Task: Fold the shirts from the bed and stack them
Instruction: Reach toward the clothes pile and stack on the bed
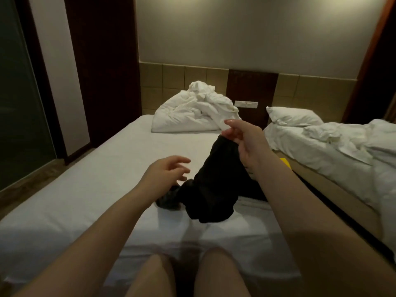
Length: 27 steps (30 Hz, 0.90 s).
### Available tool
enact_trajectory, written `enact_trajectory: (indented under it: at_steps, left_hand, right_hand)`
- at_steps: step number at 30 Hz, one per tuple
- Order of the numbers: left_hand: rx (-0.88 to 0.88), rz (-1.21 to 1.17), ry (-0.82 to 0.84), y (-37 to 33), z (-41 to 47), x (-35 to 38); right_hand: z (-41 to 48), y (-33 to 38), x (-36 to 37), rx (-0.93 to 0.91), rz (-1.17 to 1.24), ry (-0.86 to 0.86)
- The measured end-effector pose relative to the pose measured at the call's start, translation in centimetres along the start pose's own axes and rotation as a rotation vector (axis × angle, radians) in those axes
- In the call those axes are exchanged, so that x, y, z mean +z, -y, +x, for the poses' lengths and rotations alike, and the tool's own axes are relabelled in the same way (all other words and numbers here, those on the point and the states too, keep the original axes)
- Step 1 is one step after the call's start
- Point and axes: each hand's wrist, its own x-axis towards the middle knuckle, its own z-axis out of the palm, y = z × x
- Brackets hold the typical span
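Observation:
A black shirt (214, 185) hangs bunched above the white bed (90, 181), its lower end resting on the sheet. My right hand (242, 140) pinches its top edge and lifts it. Just left of the shirt, my left hand (169, 170) hovers over the sheet with fingers spread and loosely curled, holding nothing. A second dark garment (169, 200) lies crumpled on the sheet under my left wrist, partly hidden by the black shirt.
A rumpled white duvet and pillow (192, 110) are heaped at the head of the bed. On the right stands a second bed (334, 146) with crumpled white bedding. A yellow object (286, 162) lies in the gap between the beds. My knees (188, 273) are at the near edge.

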Motion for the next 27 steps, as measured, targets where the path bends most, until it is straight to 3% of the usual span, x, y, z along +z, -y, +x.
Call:
enact_trajectory:
  at_steps: [4,9,13,16,21,27]
  left_hand:
    - [0.118,0.038,0.004,-2.6,2.7,0.7]
    - [0.046,-0.203,0.439,-4.6,5.0,2.4]
    - [-0.002,-0.273,0.617,-5.1,5.0,4.1]
    - [0.008,-0.318,0.742,-4.1,5.4,4.5]
    - [0.078,-0.288,0.461,-4.9,6.3,4.4]
    - [0.243,-0.234,0.260,-10.0,7.2,3.4]
  right_hand:
    - [-0.3,1.0,1.1,0.058,-0.180,0.099]
    - [-1.3,1.8,1.9,0.130,-0.061,0.273]
    - [-1.7,3.3,1.1,0.141,0.009,0.296]
    - [-1.2,5.2,-0.4,0.107,0.067,0.221]
    - [0.1,8.2,-3.1,0.009,-0.061,0.059]
    - [-0.2,10.7,-4.9,-0.131,-0.975,0.125]
